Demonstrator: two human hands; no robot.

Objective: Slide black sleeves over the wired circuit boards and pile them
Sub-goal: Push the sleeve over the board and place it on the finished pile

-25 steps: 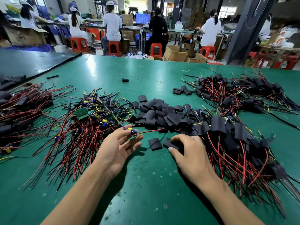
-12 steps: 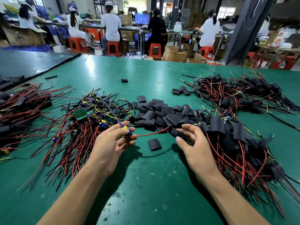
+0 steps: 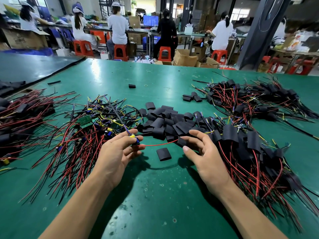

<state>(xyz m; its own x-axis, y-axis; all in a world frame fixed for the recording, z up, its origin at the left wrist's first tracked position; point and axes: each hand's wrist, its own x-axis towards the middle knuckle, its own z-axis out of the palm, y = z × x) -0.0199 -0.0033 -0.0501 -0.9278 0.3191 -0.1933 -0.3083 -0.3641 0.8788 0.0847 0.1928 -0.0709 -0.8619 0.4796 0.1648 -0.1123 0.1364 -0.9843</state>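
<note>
My left hand [image 3: 117,152] pinches a small wired circuit board [image 3: 134,139] with blue and yellow parts, held above the green table [image 3: 155,195]. Its red wire [image 3: 160,144] runs right into a black sleeve [image 3: 181,141] that my right hand [image 3: 205,157] holds between thumb and fingers. One loose black sleeve [image 3: 163,154] lies flat between my hands. A heap of empty black sleeves [image 3: 169,123] sits just beyond. Bare wired boards [image 3: 96,128] are piled at the left, sleeved boards [image 3: 250,152] at the right.
Another pile of sleeved boards [image 3: 255,100] lies far right, and one more [image 3: 20,118] at the far left edge. A stray sleeve [image 3: 132,86] rests mid-table. A dark mat [image 3: 34,68] covers the neighbouring table. People sit on red stools [image 3: 164,53] behind.
My right hand picked a black sleeve off the table and lifted it toward the board's red wire. My left hand raised the board slightly; the wire end now meets the sleeve.
</note>
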